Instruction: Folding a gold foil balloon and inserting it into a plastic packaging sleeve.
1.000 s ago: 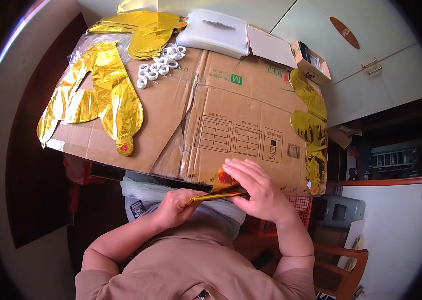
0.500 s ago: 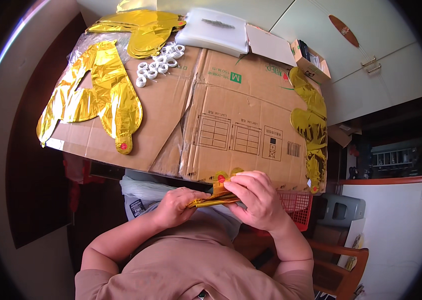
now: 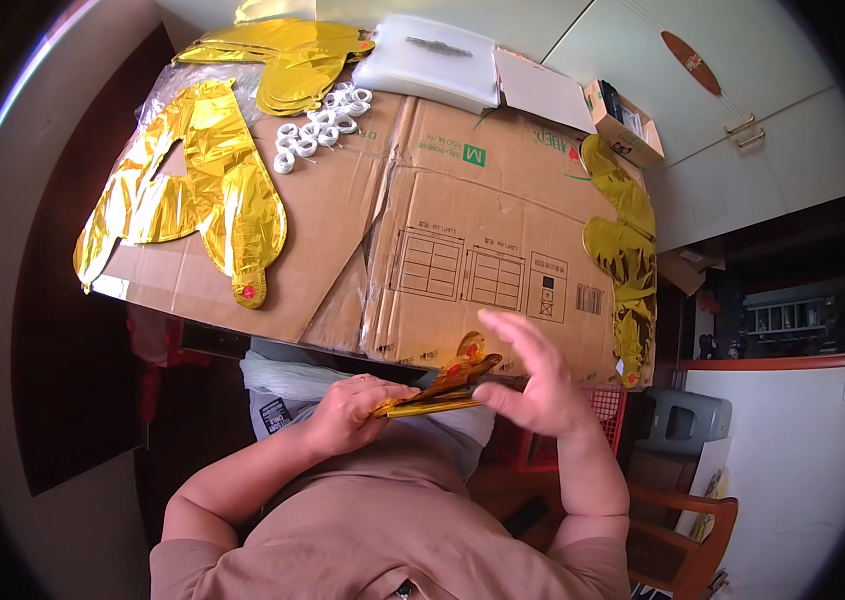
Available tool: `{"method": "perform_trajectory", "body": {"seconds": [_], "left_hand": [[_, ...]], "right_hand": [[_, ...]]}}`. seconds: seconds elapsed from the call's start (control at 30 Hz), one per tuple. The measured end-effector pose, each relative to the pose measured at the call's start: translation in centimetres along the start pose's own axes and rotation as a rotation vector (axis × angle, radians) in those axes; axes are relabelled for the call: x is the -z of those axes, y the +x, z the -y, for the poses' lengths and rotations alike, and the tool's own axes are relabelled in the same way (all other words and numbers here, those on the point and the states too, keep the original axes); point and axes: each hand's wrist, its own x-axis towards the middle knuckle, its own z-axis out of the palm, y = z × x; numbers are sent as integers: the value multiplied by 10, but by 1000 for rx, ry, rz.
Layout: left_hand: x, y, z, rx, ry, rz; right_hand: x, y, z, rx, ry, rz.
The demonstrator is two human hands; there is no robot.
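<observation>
Between my hands, in front of the table's near edge, is a folded gold foil balloon (image 3: 448, 385) with red spots on its tabs. My left hand (image 3: 351, 412) pinches its left end. My right hand (image 3: 533, 380) is open beside the right end, its fingers spread and raised; whether the thumb touches the foil I cannot tell. A gold foil balloon shaped like a letter A (image 3: 243, 200) lies flat on the left of the cardboard. Another gold foil balloon (image 3: 618, 240) lies along the right edge.
Flattened cardboard (image 3: 343, 230) covers the table. Toward the back are stacked gold foil balloons (image 3: 298, 75), several white ribbon coils (image 3: 318, 130), a pile of clear plastic bags (image 3: 423, 75) and a small open box (image 3: 633, 125). A red basket (image 3: 603, 410) and wooden chair (image 3: 703, 540) are at the right.
My right hand has let go of the folded balloon and opened, its fingers lifting up and right. The balloon's tabs have fanned apart. My left hand keeps its hold.
</observation>
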Motion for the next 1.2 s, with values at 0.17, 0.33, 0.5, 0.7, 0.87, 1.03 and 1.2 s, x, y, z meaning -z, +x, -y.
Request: {"method": "perform_trajectory", "body": {"seconds": [0.17,0.33,0.5,0.7,0.87,1.03,1.2], "left_hand": [[1,2,-5,55,-31,24],[-5,-2,-8,267,-102,9],[-10,-4,-14,502,-216,34],[-9,-7,-10,537,-252,68],[3,-15,-20,385,-222,121],[10,-39,-14,333,-206,244],[21,-35,-25,339,-204,300]], "right_hand": [[1,-6,-17,-284,472,133],[-4,-1,-17,-316,648,210],[-11,6,-33,-475,748,227],[-10,12,-33,-512,747,331],[-11,-1,-15,-407,839,451],[-6,-5,6,-361,684,630],[-10,-8,16,-408,684,648]]}}
